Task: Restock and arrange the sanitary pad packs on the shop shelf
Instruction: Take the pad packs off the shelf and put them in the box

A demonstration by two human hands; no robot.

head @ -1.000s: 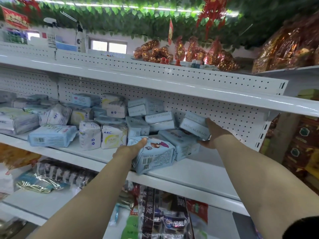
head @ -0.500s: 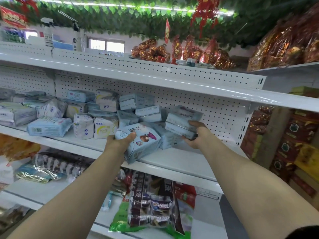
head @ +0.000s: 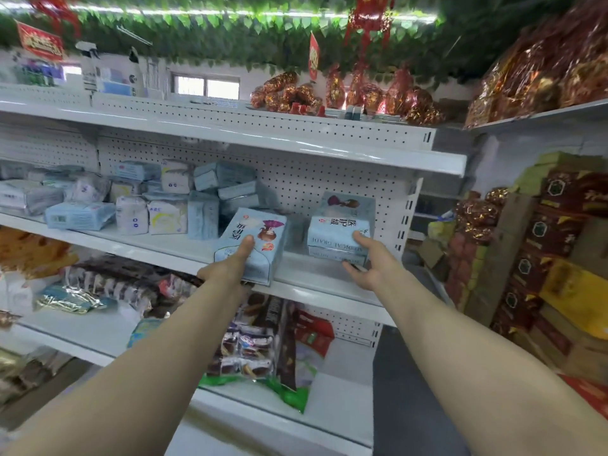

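At frame centre, the left hand (head: 230,269) is grasping a light-blue plastic sanitary pad pack (head: 260,232) at the white metal shelf (head: 316,284) edge. Just right, the right hand (head: 368,263) is gripping a pale-blue pack stack (head: 339,230).

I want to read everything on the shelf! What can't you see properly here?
Head view only:
Left hand: fingers hidden beneath its blue pack.
Stacked packs: lower corner covered by right hand.
Far-left packs: print blurred, too small.
Lower-shelf snacks: partly behind the left arm.
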